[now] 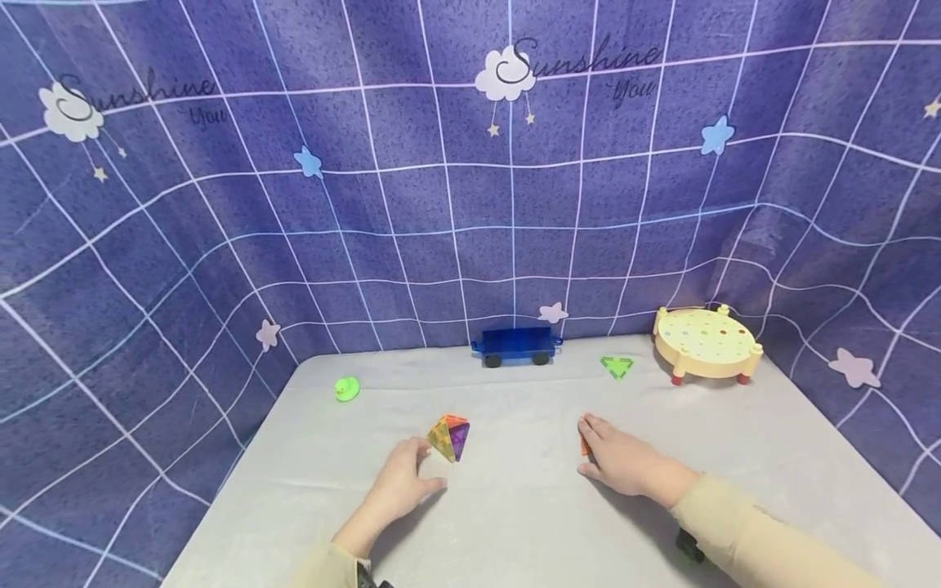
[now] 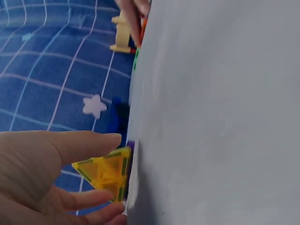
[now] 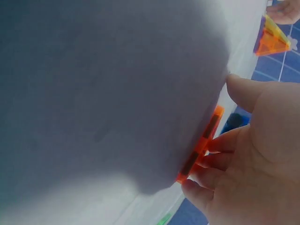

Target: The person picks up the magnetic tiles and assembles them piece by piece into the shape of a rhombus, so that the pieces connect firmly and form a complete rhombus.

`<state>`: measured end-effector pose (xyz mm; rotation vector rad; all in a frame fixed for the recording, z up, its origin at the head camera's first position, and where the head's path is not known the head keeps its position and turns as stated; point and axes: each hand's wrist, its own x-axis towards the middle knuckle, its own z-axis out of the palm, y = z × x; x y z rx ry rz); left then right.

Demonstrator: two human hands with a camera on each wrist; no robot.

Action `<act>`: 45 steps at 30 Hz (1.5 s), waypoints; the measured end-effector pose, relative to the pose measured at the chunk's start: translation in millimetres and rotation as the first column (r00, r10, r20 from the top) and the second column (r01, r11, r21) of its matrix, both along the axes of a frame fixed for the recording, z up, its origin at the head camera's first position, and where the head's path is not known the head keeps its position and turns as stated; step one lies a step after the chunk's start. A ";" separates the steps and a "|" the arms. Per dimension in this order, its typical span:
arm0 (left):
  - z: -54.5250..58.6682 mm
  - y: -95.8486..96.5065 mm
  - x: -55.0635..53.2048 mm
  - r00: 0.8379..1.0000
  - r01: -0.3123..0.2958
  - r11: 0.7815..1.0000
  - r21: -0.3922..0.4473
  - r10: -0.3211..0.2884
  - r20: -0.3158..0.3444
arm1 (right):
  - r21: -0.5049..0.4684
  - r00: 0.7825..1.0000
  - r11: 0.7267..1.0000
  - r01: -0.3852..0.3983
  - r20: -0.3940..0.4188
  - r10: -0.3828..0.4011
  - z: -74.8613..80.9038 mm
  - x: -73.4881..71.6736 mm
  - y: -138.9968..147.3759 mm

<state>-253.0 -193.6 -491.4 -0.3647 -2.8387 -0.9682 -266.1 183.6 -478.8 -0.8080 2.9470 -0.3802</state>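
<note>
A small pyramid of magnetic tiles (image 1: 449, 437), with yellow, purple and orange faces, stands on the table left of centre. My left hand (image 1: 403, 480) is beside its left side, thumb and fingers spread apart; whether a fingertip touches it I cannot tell. In the left wrist view, the yellow face (image 2: 107, 172) shows between thumb and fingers. Farther right, my right hand (image 1: 625, 461) rests its fingers on an orange magnetic tile (image 3: 201, 145) lying flat on the table. The right thumb stays apart from this tile, and the hand covers most of it in the head view.
At the table's back stands a blue wheeled car base (image 1: 517, 345). A green triangle tile (image 1: 617, 367) lies to its right, before a cream toy table with red feet (image 1: 706, 341). A green toy duck (image 1: 346, 389) sits at left. A blue curtain (image 1: 441, 196) hangs behind.
</note>
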 end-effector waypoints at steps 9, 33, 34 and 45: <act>10.4 30.7 13.8 0.969 0.244 0.963 -0.113 -0.247 -0.006 | 0.018 0.998 0.999 -0.050 -0.023 0.051 11.6 -4.8 -8.8; -5.8 136.1 -46.6 0.937 0.349 0.916 -0.197 -0.344 0.057 | 0.002 0.998 0.999 0.034 0.054 -0.034 12.6 38.0 85.1; -4.5 138.5 -48.3 0.938 0.347 0.918 -0.191 -0.343 0.052 | -0.008 0.998 1.000 0.013 0.056 -0.012 13.6 40.4 89.5; -4.2 154.1 -60.5 0.914 0.401 0.897 -0.185 -0.405 0.015 | -0.097 0.961 0.964 -0.248 -0.149 0.232 -7.6 73.8 122.7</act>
